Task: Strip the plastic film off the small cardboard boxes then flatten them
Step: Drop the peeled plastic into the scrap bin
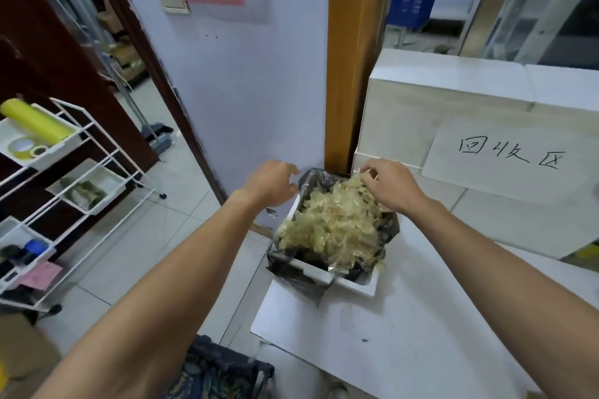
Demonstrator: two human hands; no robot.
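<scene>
Two hands hung over the bin as I watched the feed. The right hand [390,186] held its fingers [368,172] narrow, pinching a wisp of the plastic film [330,227] at the far edge of the heap. The rest of the film lay piled just below those fingers and on my side of them, mounded above the rim of the white bin [353,285]. The left hand [270,183] sat at the bin's left rim with its fingers curled away from the lens, so I could not tell whether they gripped the black liner [298,272] or nothing. No small cardboard boxes showed anywhere in view.

Spillage was the risk I judged greatest. The heap stood so high that pressing more on top could slide scraps over the near rim onto the surface [389,334], or off its left edge to the floor. Film clings, so the pinched piece might refuse to leave the fingers and drag its neighbours out. A tug from the left hand could also pull the loose liner askew.
</scene>
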